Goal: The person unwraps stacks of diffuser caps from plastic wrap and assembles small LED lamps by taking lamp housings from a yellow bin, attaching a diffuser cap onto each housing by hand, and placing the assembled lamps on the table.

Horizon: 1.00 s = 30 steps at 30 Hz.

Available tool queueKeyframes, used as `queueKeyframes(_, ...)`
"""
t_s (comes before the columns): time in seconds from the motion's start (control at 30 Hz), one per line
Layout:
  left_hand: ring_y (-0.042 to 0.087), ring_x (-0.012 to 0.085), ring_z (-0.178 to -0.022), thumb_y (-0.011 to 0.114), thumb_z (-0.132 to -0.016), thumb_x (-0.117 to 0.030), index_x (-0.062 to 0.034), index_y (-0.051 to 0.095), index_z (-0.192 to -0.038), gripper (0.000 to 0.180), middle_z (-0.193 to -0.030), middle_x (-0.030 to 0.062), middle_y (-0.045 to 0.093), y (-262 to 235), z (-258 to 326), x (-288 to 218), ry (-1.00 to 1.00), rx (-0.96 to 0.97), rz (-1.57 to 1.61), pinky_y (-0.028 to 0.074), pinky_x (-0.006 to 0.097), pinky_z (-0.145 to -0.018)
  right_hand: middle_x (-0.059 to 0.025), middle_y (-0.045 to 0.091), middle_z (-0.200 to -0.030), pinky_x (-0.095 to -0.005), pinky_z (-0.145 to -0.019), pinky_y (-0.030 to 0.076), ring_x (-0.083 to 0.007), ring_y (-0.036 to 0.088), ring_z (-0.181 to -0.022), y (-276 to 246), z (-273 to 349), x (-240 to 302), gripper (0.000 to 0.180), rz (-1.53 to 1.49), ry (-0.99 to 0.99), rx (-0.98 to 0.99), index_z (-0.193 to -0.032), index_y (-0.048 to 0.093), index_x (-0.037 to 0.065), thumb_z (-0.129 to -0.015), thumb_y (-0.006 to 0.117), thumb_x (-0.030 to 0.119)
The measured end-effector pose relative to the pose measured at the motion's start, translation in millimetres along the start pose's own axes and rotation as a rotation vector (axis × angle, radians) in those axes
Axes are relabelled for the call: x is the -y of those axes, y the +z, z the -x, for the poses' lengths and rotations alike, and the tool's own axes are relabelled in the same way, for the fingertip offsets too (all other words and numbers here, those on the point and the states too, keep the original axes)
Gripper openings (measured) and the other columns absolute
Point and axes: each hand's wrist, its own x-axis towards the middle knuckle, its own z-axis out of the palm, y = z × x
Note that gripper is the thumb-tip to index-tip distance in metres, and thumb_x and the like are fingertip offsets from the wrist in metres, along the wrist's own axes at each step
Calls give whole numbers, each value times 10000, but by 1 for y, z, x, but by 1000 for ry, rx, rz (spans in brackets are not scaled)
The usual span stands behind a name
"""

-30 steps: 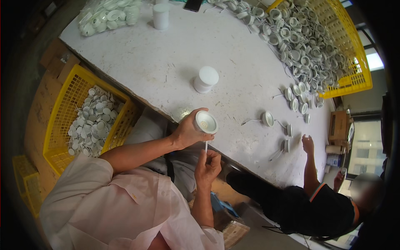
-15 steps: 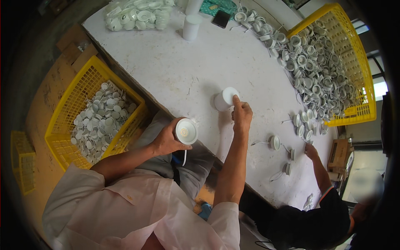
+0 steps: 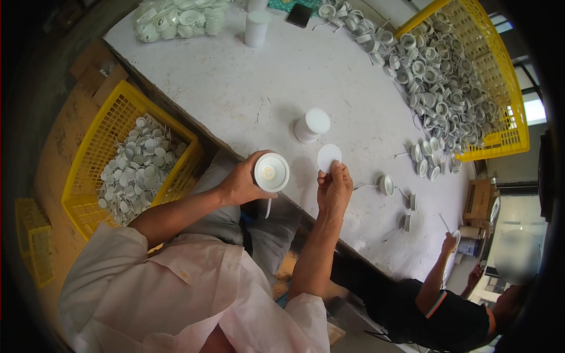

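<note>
My left hand [image 3: 240,183] is closed around a small round white LED downlight [image 3: 280,172]. Its open face is turned up, showing a cluster of yellowish LED dots, and a white wire hangs below it. Pinched between thumb and fingers of my right hand [image 3: 335,191] is a thin white round disc [image 3: 328,155], held just right of the downlight and apart from it. Beyond the disc, a short cylindrical stack of white discs [image 3: 312,125] stands on the white table [image 3: 235,94].
On the left, a yellow crate [image 3: 75,167] contains many white round wired pieces. Many downlight housings [image 3: 447,94] spill from another yellow crate [image 3: 517,100] at right. A few housings [image 3: 386,185] lie nearer. A co-worker [image 3: 438,312] sits at right. A bagged pile [image 3: 179,20] lies at the back.
My right hand has drawn back from the stack with a disc in its fingers. My left hand still holds the downlight. The co-worker's hand has left the table and holds a white round piece.
</note>
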Motion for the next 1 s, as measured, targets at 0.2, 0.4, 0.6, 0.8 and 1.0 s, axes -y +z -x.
queueKeyframes(0.2, 498, 172, -1157, 806, -649, -92, -51, 391, -1312, 783, -1223, 71, 532, 8, -18, -5, -48, 96, 49, 405, 329, -989, -65, 602, -719, -225, -545, 434, -113, 539, -592, -11, 36, -14, 100, -61, 27, 53, -878, 556, 13, -916, 552, 105)
queueKeyframes(0.4, 489, 195, -1163, 796, -655, -124, -52, 341, -1357, 840, -1229, 93, 515, 16, -21, -2, -29, 214, 105, 400, 344, -998, -50, 608, -724, -203, -510, 440, -86, 528, -570, -2, 53, -26, 167, 219, 115, 8, -1009, 619, -26, -908, 557, 92)
queueKeyframes(0.6, 511, 222, -1123, 702, -803, -274, -56, 326, -1363, 709, -1201, 118, 519, 23, -19, 1, 26, 247, 82, 425, 366, -963, -51, 607, -770, -200, -520, 455, -74, 534, -607, 11, 59, -26, 242, 392, 42, 26, -1074, 607, -45, -880, 614, 99)
queueKeyframes(0.8, 534, 201, -1077, 552, -919, -211, -60, 346, -1342, 494, -1158, 131, 532, 28, -18, 5, 46, 209, 57, 461, 345, -905, -54, 610, -815, -193, -528, 459, -72, 539, -625, 11, 61, -29, 285, 441, 27, 28, -1087, 596, -39, -857, 658, 117)
queueKeyframes(1.0, 550, 191, -1044, 501, -935, -162, -61, 350, -1335, 440, -1129, 130, 546, 29, -17, 2, 64, 209, 42, 476, 336, -882, -46, 595, -845, -188, -528, 480, -80, 553, -657, 11, 60, -32, 213, 298, -20, 41, -997, 558, 14, -839, 677, 92)
